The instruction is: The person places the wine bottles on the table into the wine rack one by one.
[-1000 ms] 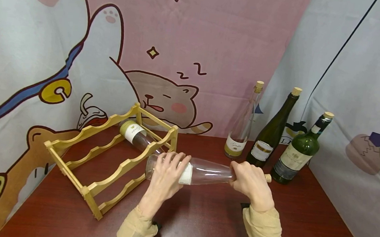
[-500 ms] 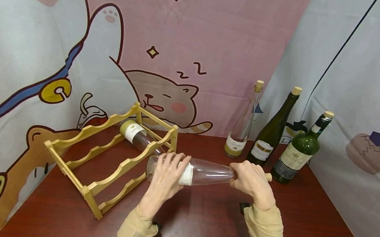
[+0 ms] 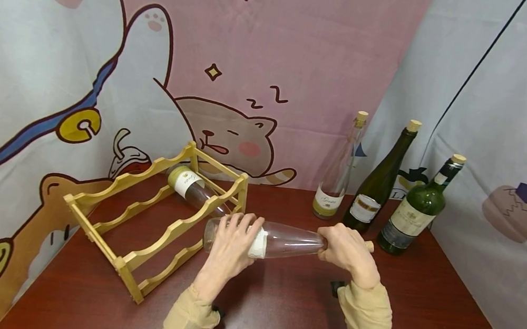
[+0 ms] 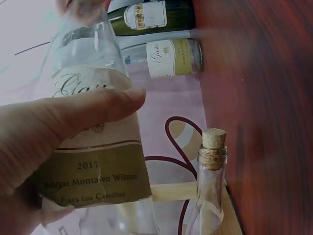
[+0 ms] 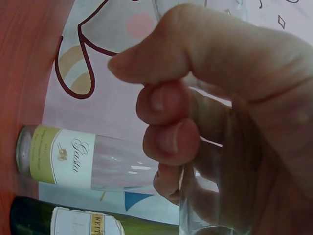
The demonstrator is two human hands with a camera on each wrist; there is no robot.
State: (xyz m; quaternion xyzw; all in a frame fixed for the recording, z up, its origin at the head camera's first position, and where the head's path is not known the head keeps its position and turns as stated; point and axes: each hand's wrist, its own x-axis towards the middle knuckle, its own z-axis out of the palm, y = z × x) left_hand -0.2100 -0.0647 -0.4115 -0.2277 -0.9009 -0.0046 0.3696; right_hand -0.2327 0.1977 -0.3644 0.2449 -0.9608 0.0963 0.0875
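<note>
A clear glass wine bottle (image 3: 291, 241) lies level above the table, its corked neck toward the right. My left hand (image 3: 232, 241) grips its body near the base; in the left wrist view the thumb crosses the bottle's white and olive label (image 4: 98, 171). Round the neck curl the fingers of my right hand (image 3: 347, 252), and the cork (image 3: 369, 246) sticks out past them. Just left of the bottle's base stands a wooden wine rack (image 3: 181, 226) with scalloped rails. A second clear bottle (image 3: 194, 187) lies in the rack's far-right slot, its cork (image 4: 213, 138) visible in the left wrist view.
Three corked bottles stand at the back right of the table (image 3: 287, 310): a clear bottle (image 3: 329, 192), a dark green bottle (image 3: 372, 191) and a green bottle (image 3: 413, 213). A printed cloth (image 3: 341, 50) hangs behind the table.
The bottle and both hands have barely moved. A slight shift of the head view is the main difference; the grips on the bottle look the same.
</note>
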